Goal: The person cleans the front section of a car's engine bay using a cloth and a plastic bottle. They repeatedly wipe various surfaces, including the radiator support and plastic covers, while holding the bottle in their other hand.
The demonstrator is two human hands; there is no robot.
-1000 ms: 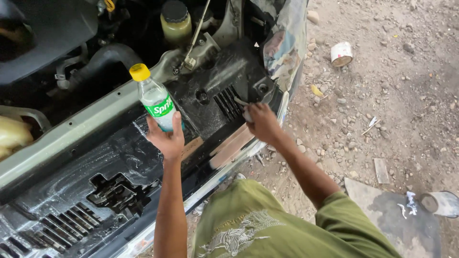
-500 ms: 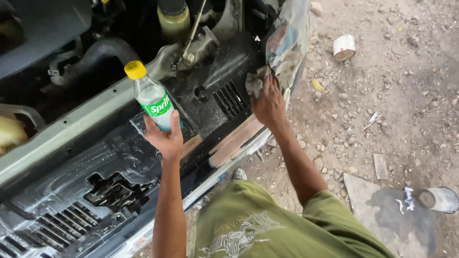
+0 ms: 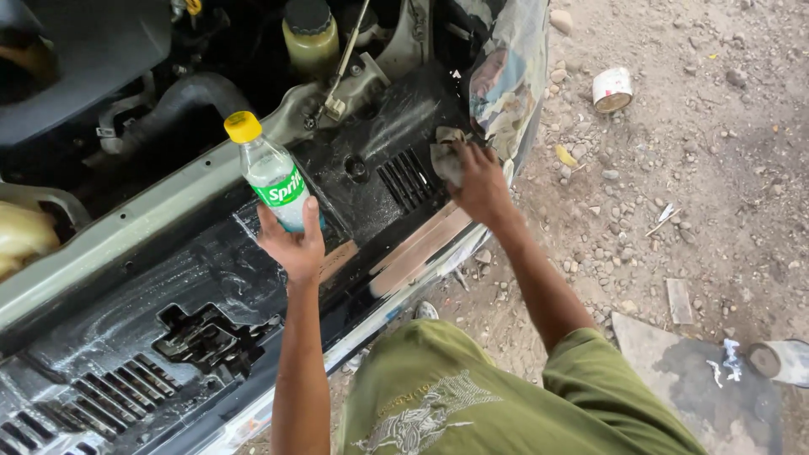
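My left hand (image 3: 293,244) holds a clear plastic bottle (image 3: 268,171) with a yellow cap and a green label, upright over the wet black front panel (image 3: 202,278) of a car. My right hand (image 3: 482,184) presses a small grey piece of abrasive paper or cloth (image 3: 445,156) onto the panel beside a row of slats (image 3: 408,177), close to the paper-masked headlight corner (image 3: 506,76). Bare sanded patches (image 3: 421,248) show on the panel's lower edge below my right hand.
The open engine bay holds a yellowish fluid reservoir (image 3: 310,38), a black hose (image 3: 181,101) and a prop rod (image 3: 347,59). A tape roll (image 3: 612,88) lies on the gravel ground at the right. A can (image 3: 779,361) lies on a flat slab (image 3: 691,379) at the lower right.
My right hand has slid up and to the right along the panel with the grey piece, toward the masked headlight corner. My left hand and the bottle have stayed nearly still.
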